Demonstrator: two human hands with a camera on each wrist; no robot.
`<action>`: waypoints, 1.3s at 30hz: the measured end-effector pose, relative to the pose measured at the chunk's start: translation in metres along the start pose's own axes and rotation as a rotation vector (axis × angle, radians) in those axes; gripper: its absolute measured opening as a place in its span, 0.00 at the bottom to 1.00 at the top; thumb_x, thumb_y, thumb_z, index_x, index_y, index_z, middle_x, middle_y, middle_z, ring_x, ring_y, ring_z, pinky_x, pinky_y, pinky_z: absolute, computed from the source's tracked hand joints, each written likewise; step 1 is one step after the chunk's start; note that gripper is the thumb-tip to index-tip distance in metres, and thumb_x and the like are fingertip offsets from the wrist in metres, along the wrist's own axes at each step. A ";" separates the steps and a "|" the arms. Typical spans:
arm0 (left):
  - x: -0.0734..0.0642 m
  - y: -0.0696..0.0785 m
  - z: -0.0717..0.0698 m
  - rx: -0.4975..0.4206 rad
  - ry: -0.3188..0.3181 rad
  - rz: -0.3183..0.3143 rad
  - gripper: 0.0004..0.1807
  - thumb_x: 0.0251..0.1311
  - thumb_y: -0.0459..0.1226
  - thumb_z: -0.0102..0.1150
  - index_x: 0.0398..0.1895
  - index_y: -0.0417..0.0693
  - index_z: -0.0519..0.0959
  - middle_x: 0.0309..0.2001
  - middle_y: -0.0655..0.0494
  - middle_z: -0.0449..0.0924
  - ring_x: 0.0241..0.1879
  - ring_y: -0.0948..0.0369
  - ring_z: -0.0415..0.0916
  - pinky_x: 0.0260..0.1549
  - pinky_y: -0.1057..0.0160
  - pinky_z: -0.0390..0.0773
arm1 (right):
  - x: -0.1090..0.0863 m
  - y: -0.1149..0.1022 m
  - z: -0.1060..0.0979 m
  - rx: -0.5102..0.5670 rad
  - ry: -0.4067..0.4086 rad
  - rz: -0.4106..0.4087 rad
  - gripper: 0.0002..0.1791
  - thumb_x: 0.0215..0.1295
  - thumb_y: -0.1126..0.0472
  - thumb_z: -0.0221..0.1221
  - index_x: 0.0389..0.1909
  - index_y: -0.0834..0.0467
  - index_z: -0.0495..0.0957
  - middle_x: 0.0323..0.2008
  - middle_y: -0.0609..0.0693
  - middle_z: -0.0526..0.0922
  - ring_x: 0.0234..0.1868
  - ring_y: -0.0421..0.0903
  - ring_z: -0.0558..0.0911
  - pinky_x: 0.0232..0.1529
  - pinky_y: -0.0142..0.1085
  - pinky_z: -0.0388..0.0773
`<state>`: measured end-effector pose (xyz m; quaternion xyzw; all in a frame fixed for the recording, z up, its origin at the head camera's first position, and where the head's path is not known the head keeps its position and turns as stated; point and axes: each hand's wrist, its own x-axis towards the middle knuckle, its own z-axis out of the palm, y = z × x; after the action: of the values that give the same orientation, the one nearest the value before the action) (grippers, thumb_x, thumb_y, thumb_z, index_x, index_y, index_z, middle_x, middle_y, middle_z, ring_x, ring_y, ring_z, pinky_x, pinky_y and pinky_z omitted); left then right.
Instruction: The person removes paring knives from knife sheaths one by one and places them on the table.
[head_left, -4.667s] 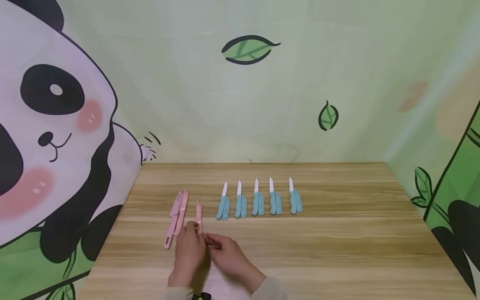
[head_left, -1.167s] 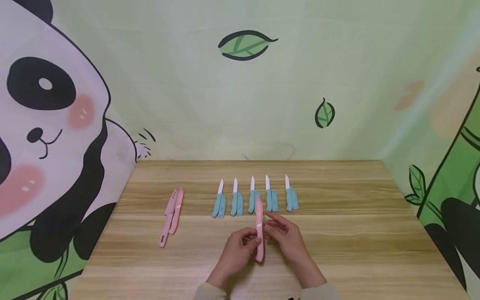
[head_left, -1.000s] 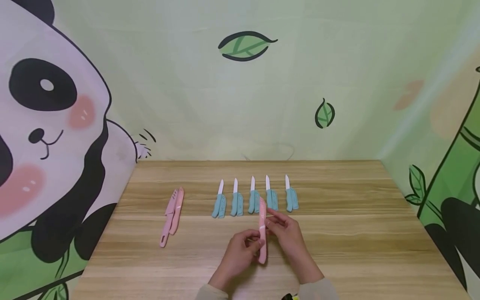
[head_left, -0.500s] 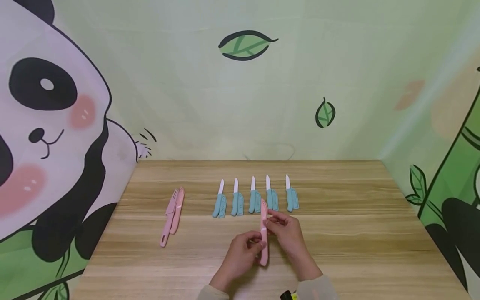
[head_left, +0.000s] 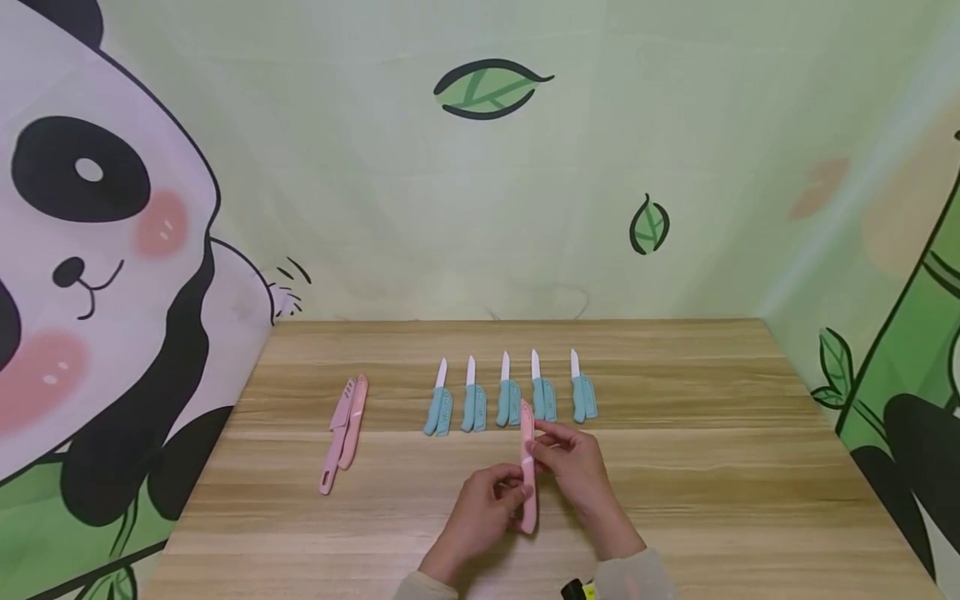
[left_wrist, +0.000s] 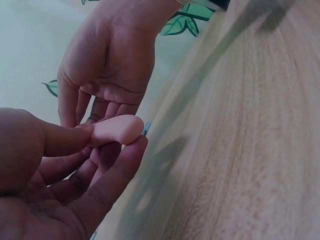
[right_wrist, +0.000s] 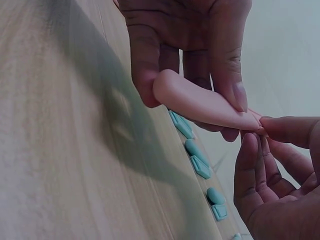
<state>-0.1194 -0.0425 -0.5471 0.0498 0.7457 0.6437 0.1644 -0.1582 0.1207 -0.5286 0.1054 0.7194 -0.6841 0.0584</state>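
Both hands hold a sheathed pink knife [head_left: 528,467] over the front middle of the table, its tip pointing away from me. My left hand [head_left: 480,508] pinches the handle between thumb and fingers; in the left wrist view the rounded handle end [left_wrist: 120,130] pokes out of that grip. Farther up, my right hand [head_left: 573,467] pinches the sheath, and the right wrist view has its thumb and fingertips at the far end of the handle [right_wrist: 200,102]. The blade is hidden inside the sheath. In the head view the tip overlaps the row of teal knives behind.
Several teal-handled knives [head_left: 433,412] with bare white blades lie in a row, each beside a teal sheath [head_left: 587,396]. At the left, a broad pink sheathed knife [head_left: 340,429] lies against a slimmer pink one [head_left: 356,421]. The wooden table [head_left: 262,517] ends at a printed cloth backdrop [head_left: 360,167].
Since the oldest frame, the pink knife has been lifted from the left side and carried right to the middle. Over the last second it has shifted slightly toward me, and the right fingers have gripped the sheath.
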 end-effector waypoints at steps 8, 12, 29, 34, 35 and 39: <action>0.001 -0.002 0.001 0.008 0.001 0.009 0.13 0.70 0.33 0.61 0.54 0.37 0.83 0.40 0.50 0.84 0.32 0.62 0.81 0.29 0.63 0.88 | 0.002 0.002 -0.001 0.013 0.013 0.028 0.19 0.64 0.68 0.68 0.57 0.60 0.85 0.38 0.54 0.83 0.34 0.45 0.83 0.38 0.35 0.87; 0.002 -0.002 0.002 0.008 -0.002 0.006 0.13 0.70 0.32 0.61 0.54 0.37 0.82 0.39 0.50 0.84 0.31 0.63 0.81 0.29 0.63 0.88 | 0.004 0.003 -0.002 0.018 0.024 0.041 0.19 0.64 0.69 0.68 0.56 0.60 0.85 0.38 0.54 0.83 0.34 0.44 0.83 0.39 0.36 0.88; 0.000 0.001 0.002 0.038 0.008 -0.017 0.13 0.71 0.34 0.61 0.54 0.39 0.83 0.40 0.51 0.84 0.33 0.60 0.81 0.29 0.62 0.87 | 0.006 -0.003 -0.002 0.027 0.011 0.043 0.20 0.63 0.69 0.68 0.57 0.60 0.84 0.39 0.54 0.83 0.33 0.43 0.84 0.39 0.38 0.89; -0.001 0.002 0.001 0.038 0.010 -0.007 0.12 0.71 0.34 0.61 0.53 0.38 0.83 0.40 0.50 0.84 0.34 0.60 0.81 0.30 0.62 0.86 | 0.008 -0.004 -0.002 0.043 0.004 0.027 0.20 0.63 0.70 0.69 0.57 0.61 0.84 0.37 0.53 0.83 0.32 0.42 0.84 0.39 0.38 0.89; -0.001 0.001 0.001 0.035 0.010 -0.006 0.13 0.71 0.34 0.61 0.53 0.38 0.83 0.40 0.50 0.84 0.34 0.60 0.81 0.30 0.62 0.86 | 0.009 -0.004 -0.002 0.048 0.002 0.022 0.20 0.63 0.71 0.69 0.57 0.61 0.84 0.37 0.53 0.83 0.32 0.42 0.84 0.39 0.37 0.89; -0.002 0.001 0.001 0.017 0.010 -0.011 0.12 0.71 0.34 0.61 0.53 0.38 0.83 0.40 0.50 0.84 0.34 0.61 0.81 0.30 0.61 0.87 | 0.010 -0.006 -0.003 0.054 -0.003 0.008 0.20 0.63 0.72 0.68 0.57 0.62 0.84 0.36 0.52 0.82 0.31 0.42 0.84 0.36 0.34 0.88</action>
<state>-0.1176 -0.0417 -0.5462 0.0438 0.7521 0.6369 0.1639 -0.1688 0.1242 -0.5253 0.1088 0.7000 -0.7033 0.0594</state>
